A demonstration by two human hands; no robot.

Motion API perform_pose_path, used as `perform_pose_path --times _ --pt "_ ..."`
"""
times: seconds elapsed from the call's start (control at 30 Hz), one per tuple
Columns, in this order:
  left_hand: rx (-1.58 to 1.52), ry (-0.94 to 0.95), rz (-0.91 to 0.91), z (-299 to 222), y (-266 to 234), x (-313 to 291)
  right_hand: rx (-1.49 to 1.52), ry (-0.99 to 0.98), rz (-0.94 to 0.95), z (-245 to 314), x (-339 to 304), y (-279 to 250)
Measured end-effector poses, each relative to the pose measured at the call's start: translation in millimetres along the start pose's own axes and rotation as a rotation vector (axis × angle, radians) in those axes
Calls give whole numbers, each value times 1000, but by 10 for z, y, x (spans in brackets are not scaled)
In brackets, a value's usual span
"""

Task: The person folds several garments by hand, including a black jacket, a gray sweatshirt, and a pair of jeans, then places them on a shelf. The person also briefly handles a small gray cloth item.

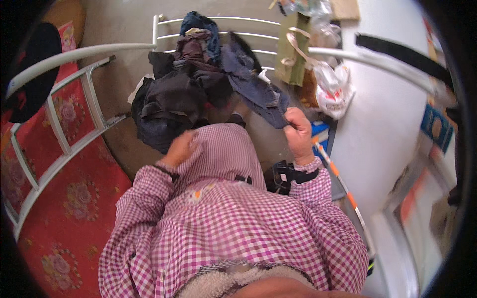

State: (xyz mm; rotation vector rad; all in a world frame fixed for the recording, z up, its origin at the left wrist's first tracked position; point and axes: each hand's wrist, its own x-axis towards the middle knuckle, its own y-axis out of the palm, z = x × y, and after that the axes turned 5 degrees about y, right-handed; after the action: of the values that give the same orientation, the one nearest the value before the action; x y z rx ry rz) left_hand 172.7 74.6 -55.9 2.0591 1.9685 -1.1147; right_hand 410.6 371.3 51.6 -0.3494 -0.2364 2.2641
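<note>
My right hand (pixel 299 133) is closed on the end of a pair of dark blue jeans (pixel 253 89), which stretches up and away toward the white metal bars. My left hand (pixel 180 149) is over my lap, beside the black garment (pixel 169 102). It is blurred, and whether its fingers hold anything does not show. In front of my knees lies a heap of dark clothes, with a maroon garment (pixel 194 47) and a dark teal one (pixel 201 24) at its far end.
A white metal rail frame (pixel 218 18) curves across the far side. On the left, a ladder-like metal frame (pixel 59 124) stands by red floral cloth (pixel 79 198). To the right are a green box (pixel 292 49), a white plastic bag (pixel 335 92) and an orange-and-white pole (pixel 343 184).
</note>
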Motion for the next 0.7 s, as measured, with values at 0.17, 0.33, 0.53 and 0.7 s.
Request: perform_pose_path --times 0.17,0.33,0.53,0.7 --pt "-42 464 -154 -1370 -880 431 -5 -95 -116 1242 -965 -408" --pt "-62 955 214 -2566 -1055 248 41 -132 -234 2331 -1811 -382" --pt "-394 956 474 -3388 -611 -17 163 -380 -526 3149 -2646 -360" --pt "-276 915 432 -3885 -236 30 281 -774 -555 3709 -3417 -494"
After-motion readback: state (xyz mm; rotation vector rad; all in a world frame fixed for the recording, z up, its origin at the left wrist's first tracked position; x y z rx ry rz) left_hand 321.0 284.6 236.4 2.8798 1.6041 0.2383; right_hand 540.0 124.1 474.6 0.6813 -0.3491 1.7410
